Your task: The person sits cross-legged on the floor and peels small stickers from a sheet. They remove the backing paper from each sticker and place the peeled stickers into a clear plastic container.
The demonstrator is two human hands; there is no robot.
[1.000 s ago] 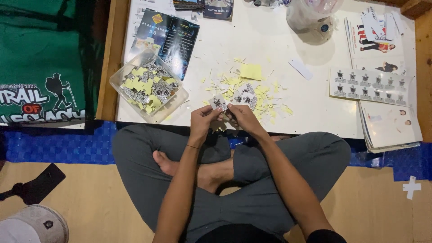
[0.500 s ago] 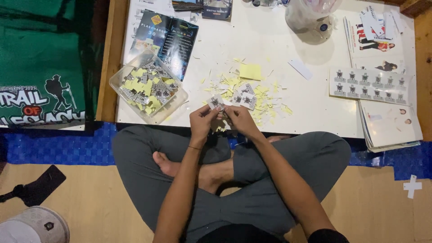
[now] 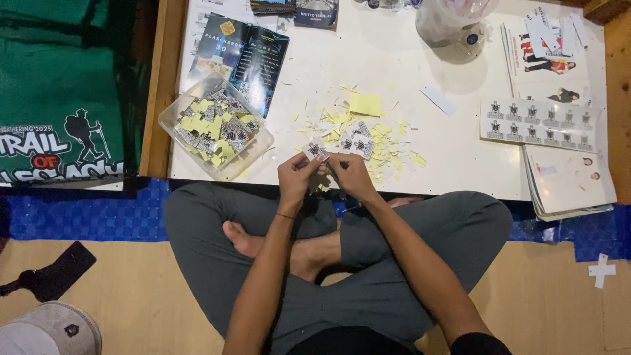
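Observation:
My left hand (image 3: pixel 297 175) and my right hand (image 3: pixel 348 173) meet at the near edge of a low white table (image 3: pixel 394 39), over my crossed legs. Together they pinch a small printed sticker (image 3: pixel 316 151) between the fingertips. Just beyond my hands lie two more small stickers (image 3: pixel 355 144) among a scatter of yellow paper scraps (image 3: pixel 388 141). A yellow square note (image 3: pixel 365 104) sits further back. A clear plastic tray (image 3: pixel 176 118) holding several stickers and yellow scraps stands to the left of my hands.
A sheet of printed stickers (image 3: pixel 539 123) lies at the right above a stack of papers (image 3: pixel 568 181). A dark booklet (image 3: pixel 246 56) lies behind the tray, a clear plastic bag (image 3: pixel 450 23) at the back. A green bag (image 3: pixel 62 98) sits left; a cap (image 3: pixel 49 332) on the floor.
My hands have stayed at the table edge, working the small sticker between the fingers; the left hand's fingers shifted slightly on it. Nothing else on the table moved.

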